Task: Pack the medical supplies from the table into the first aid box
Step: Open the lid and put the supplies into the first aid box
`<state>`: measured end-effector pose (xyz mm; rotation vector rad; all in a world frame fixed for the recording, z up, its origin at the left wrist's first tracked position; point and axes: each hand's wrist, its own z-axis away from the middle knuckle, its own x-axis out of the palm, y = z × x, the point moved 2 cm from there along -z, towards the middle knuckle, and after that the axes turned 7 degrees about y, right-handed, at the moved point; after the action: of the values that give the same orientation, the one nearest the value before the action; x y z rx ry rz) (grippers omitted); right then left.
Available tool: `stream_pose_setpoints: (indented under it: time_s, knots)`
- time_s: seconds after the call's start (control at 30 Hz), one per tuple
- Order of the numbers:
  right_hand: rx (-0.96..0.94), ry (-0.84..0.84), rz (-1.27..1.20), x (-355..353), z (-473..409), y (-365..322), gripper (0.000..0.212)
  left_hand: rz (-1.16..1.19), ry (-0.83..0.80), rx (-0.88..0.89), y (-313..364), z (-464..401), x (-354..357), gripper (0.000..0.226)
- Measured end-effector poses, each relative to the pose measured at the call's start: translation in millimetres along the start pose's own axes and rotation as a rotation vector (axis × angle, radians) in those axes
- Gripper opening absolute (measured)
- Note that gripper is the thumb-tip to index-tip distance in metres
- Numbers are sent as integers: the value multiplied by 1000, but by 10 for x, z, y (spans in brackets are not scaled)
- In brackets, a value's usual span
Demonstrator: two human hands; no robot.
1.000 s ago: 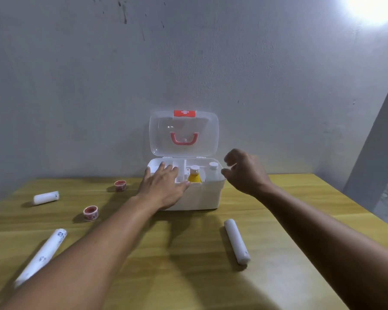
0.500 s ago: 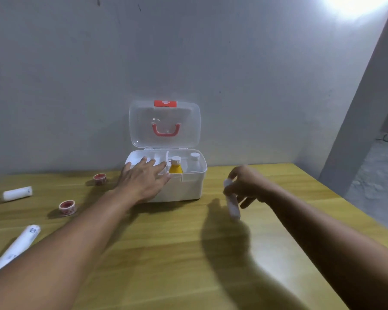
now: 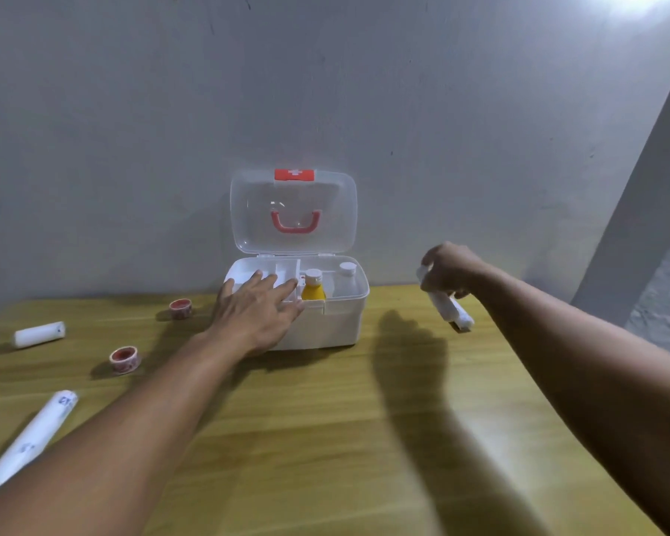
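Reaching forward from the bottom of the view, two bare forearms stretch over a yellow wooden tabletop [image 3: 325,439]. Nearest, well to the left of the left forearm, a long white roll [image 3: 28,439] lies at a slant by the tabletop's near left edge. Farther on, left of the left hand, sits a small red-and-white tape roll [image 3: 125,359], and beyond it, farther left, a short white bandage roll [image 3: 39,334] lies on its side. A second red tape roll [image 3: 180,308] sits just left of the left hand's fingers.

The left hand [image 3: 258,311] lies flat, palm down, fingers spread and holding nothing, resting on the front left rim of the white first aid box [image 3: 325,326], with its fingertips over the tray inside. Just right of those fingertips, inside the box, a yellow bottle [image 3: 313,290] with a white cap stands upright, and a clear bottle [image 3: 345,280] with a white cap stands farther right.

The right hand [image 3: 447,270] is raised above the tabletop, well to the right of the box, its fingers curled around the upper end of a white bandage roll [image 3: 447,307] that slants down and to the right; this part is blurred.

Behind the left hand, the box's clear lid [image 3: 293,210] stands open against the grey wall [image 3: 132,148], with a red handle and a red cross label.
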<state>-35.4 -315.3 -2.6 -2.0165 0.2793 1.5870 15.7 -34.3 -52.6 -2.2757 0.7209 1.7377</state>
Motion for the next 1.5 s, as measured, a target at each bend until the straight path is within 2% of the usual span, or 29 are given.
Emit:
stream_pose_setpoints:
  time_s: [0.07,0.23,0.47,0.57,0.63,0.7,0.73,0.87,0.93,1.07,1.27,1.5]
  knots:
    - [0,37,99,110,-93,152,21,1,6,2,-3,-5,12,57]
    - [32,83,160,285,-236,286,29,-7,15,18,-3,-5,14,57]
    - [60,-25,102,526,-282,322,29,2,24,21,-6,-11,33,57]
    - [44,15,71,554,-226,274,21,8,26,19,-6,-14,36,57]
    - [-10,69,-24,542,-186,183,39,6,21,16,-11,-16,35,57]
    - [-73,121,-209,435,-104,19,61,5,12,12,-8,-17,31,57]
    - [-99,144,-323,344,-50,-81,65,5,8,10,-2,-15,26,57]
    - [-175,301,-740,-116,243,-499,57,-2,-20,4,27,-1,-2,56]
    - [-210,387,-809,-255,427,-703,55,-14,-30,13,26,2,-10,56]
    - [-290,485,-689,-186,721,-987,54,-26,-32,17,5,-2,-2,56]
    - [-340,597,-517,153,809,-1018,51,-35,-26,5,16,-10,7,56]
    - [-366,713,-483,267,804,-1003,51,-38,-20,7,9,-18,18,57]
